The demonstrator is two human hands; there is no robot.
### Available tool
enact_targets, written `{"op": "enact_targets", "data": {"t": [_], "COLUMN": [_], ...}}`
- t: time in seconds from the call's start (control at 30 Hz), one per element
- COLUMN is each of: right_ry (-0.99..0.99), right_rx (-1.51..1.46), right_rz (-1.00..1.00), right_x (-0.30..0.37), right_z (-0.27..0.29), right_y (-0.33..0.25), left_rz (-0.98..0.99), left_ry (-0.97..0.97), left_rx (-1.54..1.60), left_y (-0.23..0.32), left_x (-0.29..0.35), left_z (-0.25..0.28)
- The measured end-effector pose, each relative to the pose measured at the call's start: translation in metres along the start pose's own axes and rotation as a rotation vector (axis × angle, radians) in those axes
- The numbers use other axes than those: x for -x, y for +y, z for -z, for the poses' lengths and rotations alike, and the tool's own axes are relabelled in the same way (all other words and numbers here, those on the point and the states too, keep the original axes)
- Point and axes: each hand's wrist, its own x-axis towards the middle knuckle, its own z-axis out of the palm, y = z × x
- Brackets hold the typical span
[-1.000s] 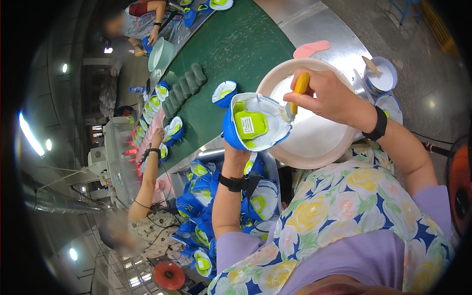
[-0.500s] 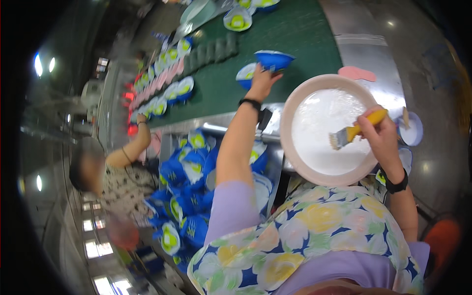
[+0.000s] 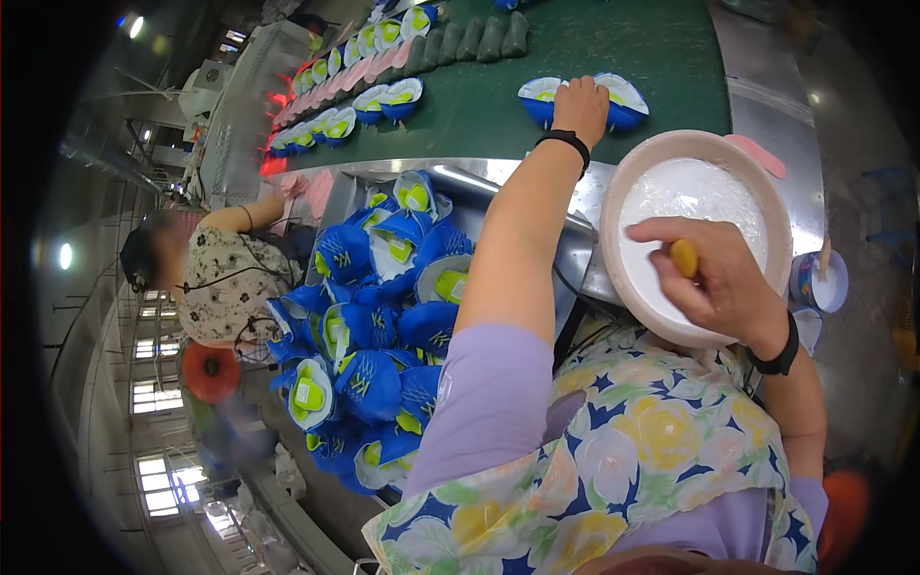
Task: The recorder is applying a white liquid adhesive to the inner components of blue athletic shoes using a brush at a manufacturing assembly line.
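Observation:
My left hand (image 3: 581, 107) reaches over the green belt, its fingers bent and close together at the inner edge of a blue shoe upper (image 3: 628, 115) with a white lining. Just left of it another blue upper (image 3: 539, 107) rests on the belt, partly covered by the hand. My right hand (image 3: 714, 278) is closed round a brush (image 3: 684, 257), whose yellow handle end faces up; its bristles are hidden below the hand. Beneath that hand is a wide pale pink basin (image 3: 613, 225) holding white liquid (image 3: 685, 192).
A heap of blue uppers (image 3: 369, 326) fills the space left of my arm. Rows of uppers (image 3: 316, 129), pink insoles and dark soles (image 3: 470, 40) line the belt. A co-worker (image 3: 235, 259) is at the left. A small tub (image 3: 826, 280) and a pink insole (image 3: 757, 156) flank the basin.
My left hand has lowered the blue upper onto the belt beside the other one. My right hand has turned, so the brush's bristles no longer show. The whole view has shifted.

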Motion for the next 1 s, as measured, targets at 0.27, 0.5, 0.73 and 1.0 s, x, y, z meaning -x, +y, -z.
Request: {"op": "enact_targets", "data": {"t": [0.27,0.5,0.73,1.0], "right_ry": [-0.153,-0.259,-0.181,-0.15], "right_rx": [0.065,-0.11,-0.198,-0.066], "right_rz": [0.07,-0.082,-0.294,-0.307], "right_x": [-0.02,-0.014,-0.007,-0.007], "right_z": [-0.022,-0.011,-0.009,0.001], "right_y": [-0.027,-0.043,-0.044,-0.044], "left_rz": [-0.035,-0.082,-0.129,-0.081], "left_ry": [0.018,0.112,0.138,0.155], "left_rx": [-0.069,-0.116,-0.194,-0.172], "left_y": [0.019,0.033,0.048,0.06], "left_x": [-0.009,-0.017,-0.023,-0.024], "left_z": [0.02,0.022,0.024,0.015]}}
